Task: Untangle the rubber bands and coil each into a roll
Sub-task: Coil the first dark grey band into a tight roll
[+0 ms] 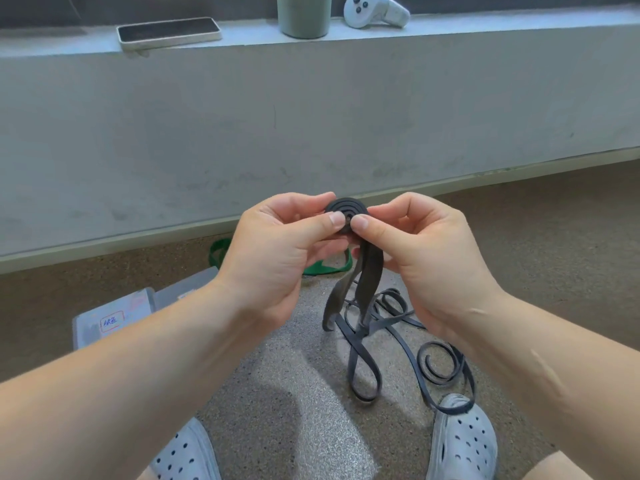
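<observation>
A black rubber band is partly wound into a small flat coil (346, 209), held up in front of me. My left hand (277, 251) pinches the coil from the left and my right hand (415, 251) pinches it from the right, thumbs meeting at its centre. Two loose black strands (369, 278) hang from the coil down to the floor, where the rest of the black band (391, 344) lies in loops and curls. A green rubber band (220, 252) lies on the floor behind my left hand, mostly hidden by it.
A low grey wall (311, 116) rises just beyond my hands; on its ledge sit a phone (168, 32), a green cup (304, 15) and a white controller (375, 10). A clear plastic box (114, 317) lies on the floor at left. My two white clogs (462, 441) are at the bottom.
</observation>
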A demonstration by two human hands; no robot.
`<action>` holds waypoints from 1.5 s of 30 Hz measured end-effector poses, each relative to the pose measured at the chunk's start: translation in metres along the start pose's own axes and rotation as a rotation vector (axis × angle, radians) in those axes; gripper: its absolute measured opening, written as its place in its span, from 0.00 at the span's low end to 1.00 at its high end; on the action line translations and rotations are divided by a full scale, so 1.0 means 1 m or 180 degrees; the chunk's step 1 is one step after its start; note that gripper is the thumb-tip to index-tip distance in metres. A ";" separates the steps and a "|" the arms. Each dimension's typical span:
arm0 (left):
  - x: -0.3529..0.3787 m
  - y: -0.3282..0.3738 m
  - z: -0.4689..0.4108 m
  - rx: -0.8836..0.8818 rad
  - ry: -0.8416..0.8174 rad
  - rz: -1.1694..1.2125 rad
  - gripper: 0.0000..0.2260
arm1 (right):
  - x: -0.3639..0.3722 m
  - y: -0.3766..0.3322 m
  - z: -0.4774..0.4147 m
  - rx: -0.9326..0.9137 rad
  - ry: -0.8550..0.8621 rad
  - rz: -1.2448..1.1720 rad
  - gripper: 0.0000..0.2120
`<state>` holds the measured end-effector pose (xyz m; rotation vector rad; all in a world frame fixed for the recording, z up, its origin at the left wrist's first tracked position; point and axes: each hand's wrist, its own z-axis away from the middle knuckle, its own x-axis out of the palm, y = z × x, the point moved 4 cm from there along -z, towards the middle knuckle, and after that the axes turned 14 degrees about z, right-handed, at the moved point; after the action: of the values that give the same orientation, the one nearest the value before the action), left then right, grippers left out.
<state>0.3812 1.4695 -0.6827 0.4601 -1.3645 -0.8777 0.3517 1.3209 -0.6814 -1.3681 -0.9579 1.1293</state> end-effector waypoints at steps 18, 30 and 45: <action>-0.010 0.008 -0.004 -0.0098 -0.0604 -0.1535 0.10 | -0.006 0.003 -0.005 -0.0116 -0.0510 0.0512 0.06; -0.013 -0.003 -0.002 -0.0247 -0.0327 -0.0804 0.10 | -0.003 0.005 -0.004 -0.0043 -0.0350 0.0457 0.06; -0.016 -0.006 -0.005 -0.0341 -0.0431 -0.1010 0.10 | -0.002 0.014 0.007 -0.0139 -0.0059 0.0588 0.07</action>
<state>0.3845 1.4774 -0.6982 0.5511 -1.3802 -1.2550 0.3443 1.3190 -0.6948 -1.5078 -0.8875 1.2674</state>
